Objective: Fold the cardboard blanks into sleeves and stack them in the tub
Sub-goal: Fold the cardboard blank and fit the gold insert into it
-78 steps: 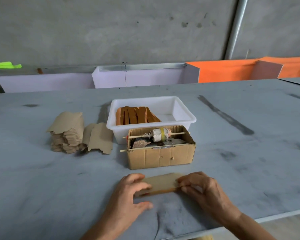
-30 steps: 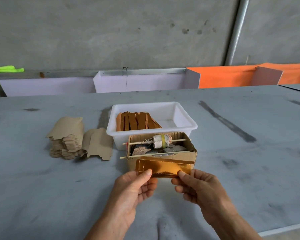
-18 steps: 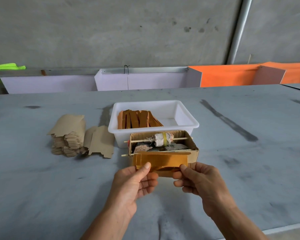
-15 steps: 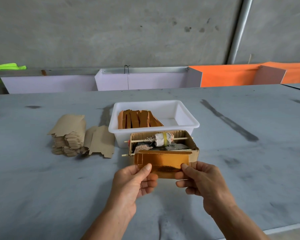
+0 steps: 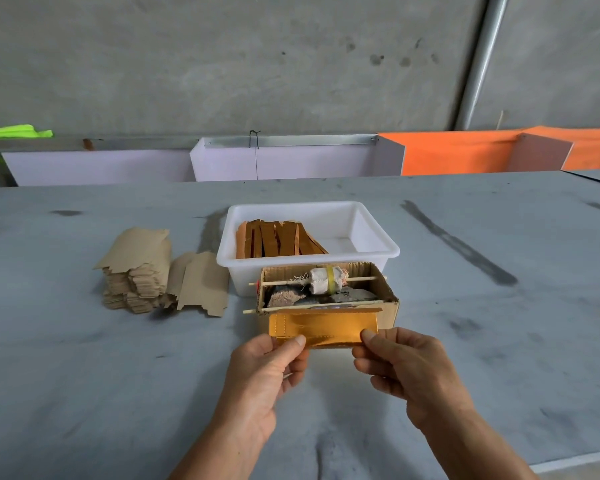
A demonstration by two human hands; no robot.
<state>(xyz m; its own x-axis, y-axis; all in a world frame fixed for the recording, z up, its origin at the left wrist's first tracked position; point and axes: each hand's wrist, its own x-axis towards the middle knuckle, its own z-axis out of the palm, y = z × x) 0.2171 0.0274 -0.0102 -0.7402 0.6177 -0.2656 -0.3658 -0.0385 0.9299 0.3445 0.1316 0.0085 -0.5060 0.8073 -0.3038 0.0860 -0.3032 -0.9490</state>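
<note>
Left hand [image 5: 269, 367] is raised above the grey table [image 5: 84, 375], thumb curled over the near face of a gold-faced cardboard blank [image 5: 323, 329] at its lower left corner, remaining fingers curled behind it. Right hand [image 5: 407, 367] pinches the lower right corner in the same manner, thumb in front, fingers folded underneath. The blank spans the gap between the two hands, held upright with its shiny foil side toward the camera, directly in front of a small open corrugated box [image 5: 388, 311]. That box holds two thin wooden sticks laid across it, a cloth-wrapped roll and grey lumps. To the far left, a ragged stack of flat brown blanks [image 5: 136, 271] sits on the table, several loose ones leaning beside it. Behind the corrugated box and touching it stands the white plastic tub [image 5: 374, 233], containing folded sleeves [image 5: 278, 239] standing on edge at its left end.
</note>
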